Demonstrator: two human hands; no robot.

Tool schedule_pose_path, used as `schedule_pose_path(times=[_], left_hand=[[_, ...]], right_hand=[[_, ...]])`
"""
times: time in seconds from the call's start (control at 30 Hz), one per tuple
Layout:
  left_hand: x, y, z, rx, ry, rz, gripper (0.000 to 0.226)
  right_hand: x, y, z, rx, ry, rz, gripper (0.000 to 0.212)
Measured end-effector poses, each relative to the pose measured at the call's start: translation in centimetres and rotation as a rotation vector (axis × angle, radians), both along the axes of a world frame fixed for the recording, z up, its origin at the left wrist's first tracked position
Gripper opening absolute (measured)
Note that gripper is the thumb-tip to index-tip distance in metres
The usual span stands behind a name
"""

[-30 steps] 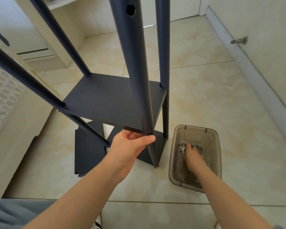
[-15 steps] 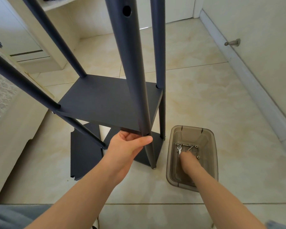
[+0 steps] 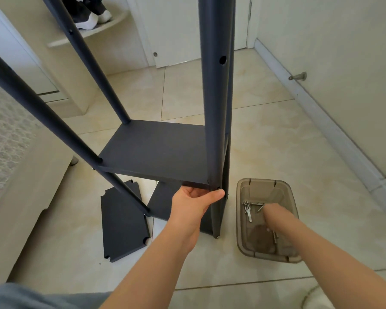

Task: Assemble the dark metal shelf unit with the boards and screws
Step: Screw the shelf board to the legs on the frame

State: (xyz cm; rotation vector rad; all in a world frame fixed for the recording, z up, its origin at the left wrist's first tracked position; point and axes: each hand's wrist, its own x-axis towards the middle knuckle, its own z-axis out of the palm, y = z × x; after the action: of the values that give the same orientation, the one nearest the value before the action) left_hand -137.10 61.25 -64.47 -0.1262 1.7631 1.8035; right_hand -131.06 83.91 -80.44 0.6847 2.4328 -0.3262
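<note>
Hold board [image 3: 156, 150] level at post [image 3: 213, 108], left hand [image 3: 193, 202] clamped on its corner; pick one screw [image 3: 248, 211] from tub [image 3: 286, 191] beside post, right hand [image 3: 274, 211] grasp too blurred to tell.

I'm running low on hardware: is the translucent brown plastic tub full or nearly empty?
Nearly empty: the translucent brown plastic tub shows bare bottom, with only a few silver screws.

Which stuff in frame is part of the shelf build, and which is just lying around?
In the job:
shelf board, its corner gripped by the left hand
near post
loose board on the floor
screws in the bin, where the right hand reaches

Lying about:
shoes on a corner ledge
door stop
</note>
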Motion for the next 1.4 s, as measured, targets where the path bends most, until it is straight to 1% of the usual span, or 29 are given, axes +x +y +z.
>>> schedule_pose_path(times=[0.1,0.17,0.2,0.27,0.37,0.43,0.5,0.6,0.63,0.7,0.77,0.9,1.1,1.27,1.4], left_hand=[[0.2,0.2,0.1,0.002,0.006,0.007,0.033],[0.3,0.3,0.3,0.01,0.005,0.009,0.033],[0.3,0.3,0.4,0.023,-0.001,0.008,0.033],[0.3,0.3,0.6,0.045,-0.023,0.01,0.033],[0.1,-0.1,1.1,0.087,-0.056,-0.015,0.032],[0.0,-0.1,1.2,0.114,-0.091,-0.017,0.024],[-0.1,0.1,1.1,0.14,-0.16,0.056,0.018],[-0.1,0.3,0.8,0.24,-0.269,0.15,0.011],[0.0,0.3,0.8,0.272,-0.276,0.156,0.012],[0.0,0.3,0.7,0.296,-0.272,0.154,0.024],[-0.2,0.3,0.6,0.276,-0.258,0.139,0.03],[-0.4,0.5,0.2,0.217,-0.236,0.139,0.026],[-0.5,0.6,-0.2,0.199,-0.202,0.111,0.017],[-0.5,0.6,-0.8,0.227,-0.23,0.142,0.031],[-0.4,0.8,-1.0,0.249,-0.24,0.192,0.03]], right_hand=[[-0.6,-0.9,3.5,-0.029,0.073,-0.099,0.018],[-0.8,-1.9,5.7,-0.094,0.209,-0.208,0.014],[-0.8,-2.6,6.7,-0.153,0.294,-0.299,0.017],[-0.6,-4.4,8.6,-0.34,0.473,-0.539,0.021],[0.3,-7.9,11.0,-0.65,0.734,-0.9,0.014],[1.2,-10.1,12.4,-0.72,0.866,-1.029,0.015],[2.3,-11.8,13.7,-0.73,0.979,-1.091,0.013],[3.9,-13.3,15.1,-0.726,1.09,-1.067,0.01],[4.3,-13.6,15.3,-0.718,1.109,-1.032,0.01],[4.6,-14.1,15.7,-0.699,1.119,-0.949,0.01],[4.6,-14.4,16.0,-0.687,1.108,-0.873,0.01],[4.5,-14.3,16.5,-0.656,1.125,-0.82,0.01],[4.6,-13.9,16.8,-0.659,1.13,-0.79,0.01],[4.2,-14.0,16.6,-0.685,1.151,-0.786,0.009],[4.0,-13.9,16.1,-0.717,1.165,-0.78,0.01]])
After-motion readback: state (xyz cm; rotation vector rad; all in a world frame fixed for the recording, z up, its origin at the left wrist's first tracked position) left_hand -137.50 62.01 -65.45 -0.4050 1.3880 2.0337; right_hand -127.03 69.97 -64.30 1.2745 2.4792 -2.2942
